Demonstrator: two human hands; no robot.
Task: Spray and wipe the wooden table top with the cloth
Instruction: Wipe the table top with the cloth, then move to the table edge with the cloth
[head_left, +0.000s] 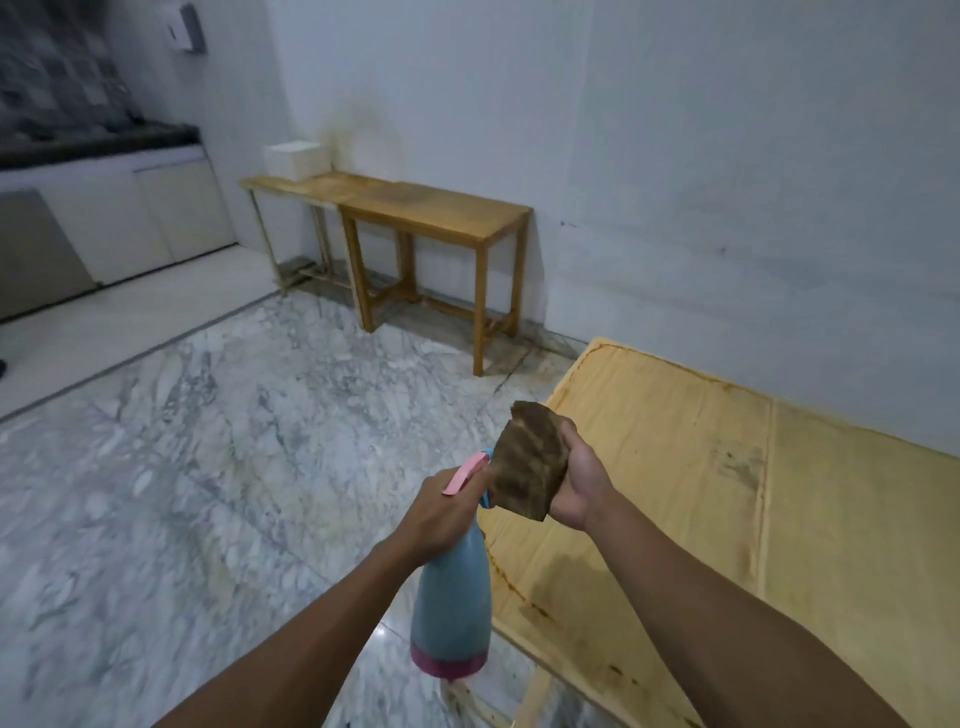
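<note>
Left hand (439, 512) grips the pale blue plastic spray bottle (451, 587) by its neck, beside the stained light wooden table top (727, 493). Right hand (576, 480) pinches the folded brown cloth (527, 460) above that top's near edge. Recommendation: aim nozzle at the stains, mist lightly.

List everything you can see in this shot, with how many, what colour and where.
spray bottle: one, pale blue with pink trigger and pink base, centre foreground, held by its neck
cloth: one, brown, folded, beside the bottle's nozzle
near wooden table top: one, light yellow-brown, stained, right foreground
far wooden tables: two, honey brown, against the back wall
white box: one, on the far left table
kitchen counter: dark top, white cabinets, far left
marble floor: grey-white
left hand: gripping the bottle
right hand: holding the cloth
</note>
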